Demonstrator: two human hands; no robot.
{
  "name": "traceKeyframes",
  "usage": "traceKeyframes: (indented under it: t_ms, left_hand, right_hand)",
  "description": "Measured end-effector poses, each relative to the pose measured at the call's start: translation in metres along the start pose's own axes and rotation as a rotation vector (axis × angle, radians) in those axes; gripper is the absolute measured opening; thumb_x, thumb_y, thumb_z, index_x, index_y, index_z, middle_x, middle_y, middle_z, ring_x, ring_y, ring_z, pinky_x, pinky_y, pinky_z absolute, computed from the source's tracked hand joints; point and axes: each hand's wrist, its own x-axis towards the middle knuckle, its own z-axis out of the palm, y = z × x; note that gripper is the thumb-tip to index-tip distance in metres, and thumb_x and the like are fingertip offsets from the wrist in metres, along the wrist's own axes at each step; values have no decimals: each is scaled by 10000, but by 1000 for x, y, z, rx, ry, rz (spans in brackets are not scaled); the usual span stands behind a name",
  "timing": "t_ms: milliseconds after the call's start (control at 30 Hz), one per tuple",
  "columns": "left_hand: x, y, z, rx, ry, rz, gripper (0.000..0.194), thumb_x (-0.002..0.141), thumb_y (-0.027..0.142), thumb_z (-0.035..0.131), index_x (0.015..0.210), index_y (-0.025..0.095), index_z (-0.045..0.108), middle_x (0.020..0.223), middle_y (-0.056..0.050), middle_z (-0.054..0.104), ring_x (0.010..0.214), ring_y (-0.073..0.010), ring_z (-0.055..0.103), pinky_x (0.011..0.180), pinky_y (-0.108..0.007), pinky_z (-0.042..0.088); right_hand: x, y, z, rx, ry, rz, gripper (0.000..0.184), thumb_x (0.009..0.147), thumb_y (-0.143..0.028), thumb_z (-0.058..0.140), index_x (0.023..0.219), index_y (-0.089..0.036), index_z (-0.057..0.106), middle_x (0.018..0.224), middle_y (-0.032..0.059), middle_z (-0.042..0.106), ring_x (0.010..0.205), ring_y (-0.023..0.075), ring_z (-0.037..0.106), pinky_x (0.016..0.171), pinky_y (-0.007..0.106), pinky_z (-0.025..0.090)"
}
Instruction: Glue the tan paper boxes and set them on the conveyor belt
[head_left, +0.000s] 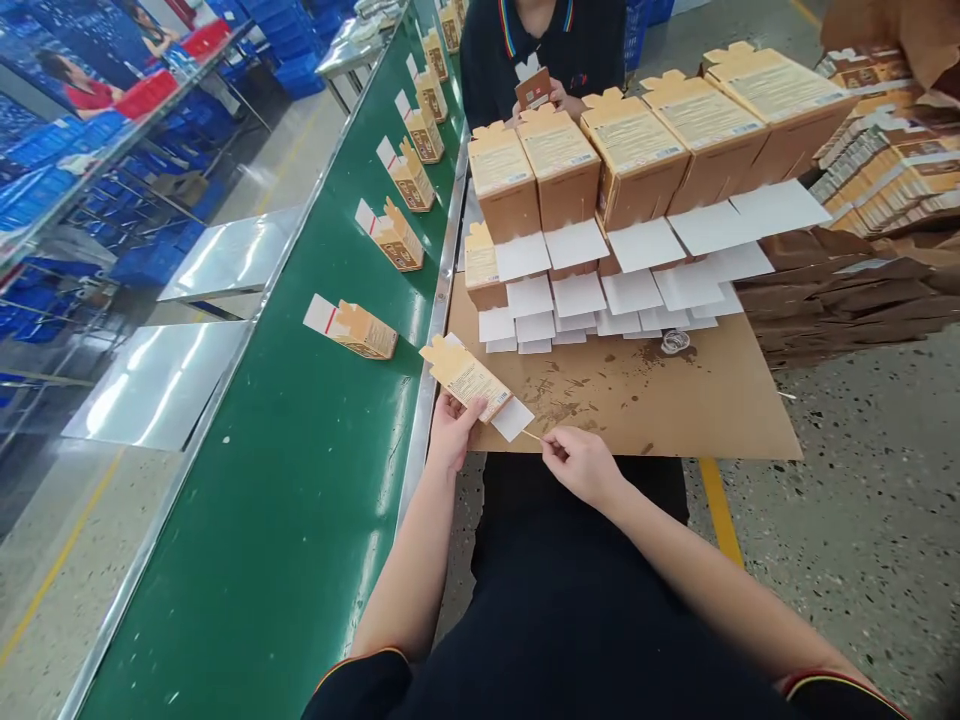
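Note:
Tilted over the near left corner of the brown board, a small tan printed carton (pixel 471 384) rests in my left hand (pixel 454 428), whose fingers are closed around its lower side. Its tabbed end points up and left, and a white flap (pixel 513 419) sticks out at the other end. My right hand (pixel 583 463) is closed in a pinch on a thin pale-yellow strip (pixel 532 435) that reaches the edge of this flap. Whether the strip is still attached there is too small to tell.
Stacked tan cartons (pixel 637 190) with white flaps stand on the brown board (pixel 600 400). Several cartons (pixel 367 329) line the green conveyor belt (pixel 300 500) on the left. Across the stack, a co-worker (pixel 540 50) holds a brown piece. Flat cartons (pixel 892 170) are piled at right.

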Motion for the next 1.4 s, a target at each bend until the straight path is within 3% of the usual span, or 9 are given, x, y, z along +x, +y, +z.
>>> traceKeyframes:
  t_ms: [200, 400, 567, 867, 967, 1133, 1233, 1333, 1400]
  left_hand:
    - [-1, -1, 3, -1, 11, 2, 763, 600, 506, 1100, 1156, 220, 664, 1345, -166, 787, 1314, -347, 757, 1229, -586, 540]
    - [-22, -10, 14, 119, 32, 195, 862, 577, 429, 1098, 1246, 268, 580, 1328, -143, 736, 1362, -371, 716, 1175, -548, 571]
    - [-47, -15, 19, 462, 85, 291, 852, 590, 331, 1064, 1242, 269, 518, 1243, -111, 717, 1230, -344, 755, 1034, -476, 628]
    - [-48, -23, 18, 630, 120, 307, 777, 639, 372, 1026, 1218, 273, 517, 1192, -99, 735, 1121, -342, 789, 950, -496, 662]
    - [-32, -11, -5, 508, 231, 363, 829, 624, 401, 1055, 1220, 281, 491, 1289, -122, 714, 1212, -348, 769, 1049, -550, 648]
    - [15, 37, -100, 391, 595, 453, 920, 616, 349, 1056, 1204, 291, 352, 1359, -118, 662, 1239, -292, 759, 1161, -584, 595]
    - [31, 51, -143, 448, 697, 380, 939, 581, 258, 1035, 1169, 297, 305, 1301, -89, 645, 1217, -278, 752, 1180, -593, 574]
    - [27, 44, -151, 472, 754, 331, 970, 565, 225, 1013, 1215, 299, 297, 1339, -108, 615, 1312, -313, 697, 1242, -636, 497]
    - [18, 37, -142, 530, 901, 452, 966, 596, 267, 994, 1281, 295, 313, 1429, -140, 555, 1421, -340, 614, 1308, -655, 400]
  right_hand:
    - [-2, 12, -1, -69, -71, -25, 242, 990, -157, 580, 766, -249, 594, 690, 11, 654, 612, 173, 608, 603, 291, 472]
    - [-4, 20, -28, -8, 157, 86, 214, 1015, -240, 602, 816, -248, 681, 722, 27, 715, 635, 181, 678, 652, 294, 571]
    - [-21, 17, -53, 43, 262, 170, 211, 1012, -292, 665, 813, -248, 718, 694, 13, 718, 567, 163, 655, 590, 279, 587]
    - [-34, 3, -59, 97, 260, 174, 268, 1032, -342, 679, 786, -252, 733, 679, 11, 727, 553, 153, 661, 570, 261, 600]
    - [-33, 5, -65, 99, 287, 164, 251, 1020, -332, 690, 788, -253, 738, 665, 5, 723, 536, 149, 654, 552, 256, 588]
    - [-29, 11, -78, 86, 338, 184, 236, 1000, -335, 715, 784, -247, 741, 610, -7, 689, 502, 147, 646, 527, 255, 569]
    - [-24, 15, -80, 104, 327, 191, 272, 1009, -394, 722, 785, -242, 745, 601, 0, 691, 491, 154, 653, 523, 266, 571]
    - [-21, 21, -85, 95, 345, 209, 319, 1012, -462, 732, 783, -241, 753, 603, 9, 695, 491, 163, 664, 521, 277, 571]
    - [-24, 26, -93, 68, 382, 230, 340, 1009, -499, 739, 788, -241, 765, 612, 16, 703, 495, 170, 671, 522, 286, 574]
